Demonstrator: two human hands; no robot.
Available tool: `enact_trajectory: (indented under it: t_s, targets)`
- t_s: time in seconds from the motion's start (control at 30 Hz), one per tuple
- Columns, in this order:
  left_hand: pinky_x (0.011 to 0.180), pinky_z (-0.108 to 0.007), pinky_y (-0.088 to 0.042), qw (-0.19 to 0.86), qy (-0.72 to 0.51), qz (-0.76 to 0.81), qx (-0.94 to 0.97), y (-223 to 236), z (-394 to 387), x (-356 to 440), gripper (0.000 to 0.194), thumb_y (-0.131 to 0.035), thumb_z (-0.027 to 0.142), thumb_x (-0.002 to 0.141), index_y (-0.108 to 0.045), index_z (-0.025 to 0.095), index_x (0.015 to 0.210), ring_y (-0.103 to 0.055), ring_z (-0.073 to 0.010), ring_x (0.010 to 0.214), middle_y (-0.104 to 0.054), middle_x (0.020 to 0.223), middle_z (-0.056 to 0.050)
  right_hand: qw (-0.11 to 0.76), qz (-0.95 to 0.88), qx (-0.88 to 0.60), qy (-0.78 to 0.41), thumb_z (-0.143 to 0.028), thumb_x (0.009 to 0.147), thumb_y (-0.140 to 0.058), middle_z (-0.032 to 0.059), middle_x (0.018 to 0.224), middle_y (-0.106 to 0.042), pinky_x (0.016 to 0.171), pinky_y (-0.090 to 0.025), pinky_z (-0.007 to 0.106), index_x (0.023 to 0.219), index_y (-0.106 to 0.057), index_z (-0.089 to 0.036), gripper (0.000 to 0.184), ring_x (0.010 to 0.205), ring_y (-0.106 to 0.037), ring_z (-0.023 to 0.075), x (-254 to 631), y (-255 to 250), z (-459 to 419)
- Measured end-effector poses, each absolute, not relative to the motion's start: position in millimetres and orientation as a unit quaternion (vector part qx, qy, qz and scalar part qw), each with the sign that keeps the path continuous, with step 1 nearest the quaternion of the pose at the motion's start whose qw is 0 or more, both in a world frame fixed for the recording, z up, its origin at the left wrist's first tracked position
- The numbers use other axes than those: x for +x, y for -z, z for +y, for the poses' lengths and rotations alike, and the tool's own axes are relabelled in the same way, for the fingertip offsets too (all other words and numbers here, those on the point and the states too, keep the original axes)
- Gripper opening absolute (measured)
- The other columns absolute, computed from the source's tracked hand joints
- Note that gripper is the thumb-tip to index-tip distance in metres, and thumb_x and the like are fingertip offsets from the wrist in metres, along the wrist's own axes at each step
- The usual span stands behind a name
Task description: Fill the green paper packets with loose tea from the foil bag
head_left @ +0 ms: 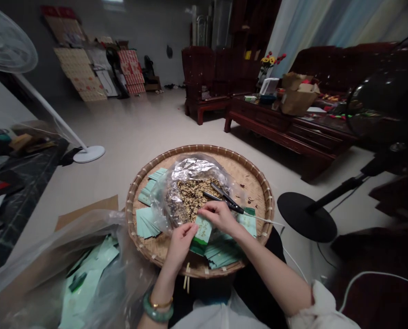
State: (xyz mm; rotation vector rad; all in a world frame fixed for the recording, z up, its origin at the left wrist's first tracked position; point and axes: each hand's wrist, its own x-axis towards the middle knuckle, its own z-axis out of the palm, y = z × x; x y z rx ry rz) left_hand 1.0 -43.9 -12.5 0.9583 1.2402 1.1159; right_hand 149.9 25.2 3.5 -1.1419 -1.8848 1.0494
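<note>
Between my two hands is a small light-green paper-like packet (203, 232) with a darker green band at its lower end. My left hand (182, 240) pinches its left edge, while my right hand (219, 217) pinches the top corner. Just beyond my fingers, a black tool like a hair straightener (227, 199), with a white cord, rests with its jaws apart. Under it lies an open clear plastic bag (193, 165) of dark and yellowish dried bits (189, 194). Fanned green packets (147, 223) sit left of the bag; more packets (224, 254) overlap at the near right.
Everything rests on a round woven bamboo tray (270, 194). A cardboard box (89, 210) lined with plastic holds green packets (90, 278) at left. A white fan (89, 154) stands left, a black fan (307, 217) right. A wooden table (276, 123) is beyond.
</note>
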Motion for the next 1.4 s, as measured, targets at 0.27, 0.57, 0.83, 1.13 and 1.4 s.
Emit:
enact_trajectory:
  t_s: [0.27,0.57,0.83,1.13,1.4]
  targets:
    - [0.047,-0.018,-0.042,0.586,-0.626,0.476,0.195,14,-49,-17,0.031,-0.081,0.040,0.051,-0.071,0.018,0.070,-0.056,-0.0102,0.053,-0.067,0.062,0.002,0.332,-0.570,-0.504,-0.558,-0.064,0.083,-0.035,-0.0002,0.055,-0.054,0.039,-0.032,0.021,0.100,-0.064,-0.015,0.059,0.043,-0.046,0.0105,199,-9,33]
    - [0.049,-0.019,-0.047,0.543,-0.744,0.364,0.138,7,-54,-36,0.043,-0.079,0.045,0.054,-0.069,0.033,0.094,-0.063,-0.0107,0.058,-0.073,0.082,0.003,0.085,-0.760,-0.580,-0.281,-0.020,0.077,-0.051,0.0063,0.079,-0.068,0.067,-0.042,0.027,0.080,-0.070,-0.016,0.019,0.076,-0.061,0.0198,274,17,12]
    - [0.058,-0.025,-0.050,0.587,-0.495,0.529,0.362,17,-42,12,0.036,-0.076,0.036,0.060,-0.071,0.013,0.087,-0.068,-0.0209,0.071,-0.073,0.081,-0.011,-0.057,-0.748,-0.634,-0.187,-0.013,0.064,-0.065,0.0100,0.091,-0.067,0.071,-0.041,0.027,0.093,-0.067,-0.018,0.030,0.088,-0.061,0.0232,263,29,12]
    - [0.055,-0.023,-0.049,0.584,-0.489,0.537,0.363,28,-40,10,0.041,-0.072,0.039,0.063,-0.068,0.012,0.092,-0.067,-0.0178,0.069,-0.073,0.083,-0.010,-0.105,-0.762,-0.623,-0.140,-0.023,0.064,-0.067,0.0166,0.106,-0.063,0.077,-0.044,0.033,0.108,-0.063,-0.016,0.045,0.098,-0.059,0.0303,256,30,12]
    - [0.054,-0.025,-0.051,0.578,-0.489,0.536,0.374,28,-41,9,0.041,-0.070,0.041,0.063,-0.067,0.012,0.092,-0.068,-0.0188,0.068,-0.073,0.083,-0.011,-0.063,-0.773,-0.608,-0.173,-0.014,0.066,-0.056,0.0112,0.095,-0.069,0.073,-0.042,0.029,0.101,-0.069,-0.022,0.038,0.090,-0.062,0.0255,259,35,14]
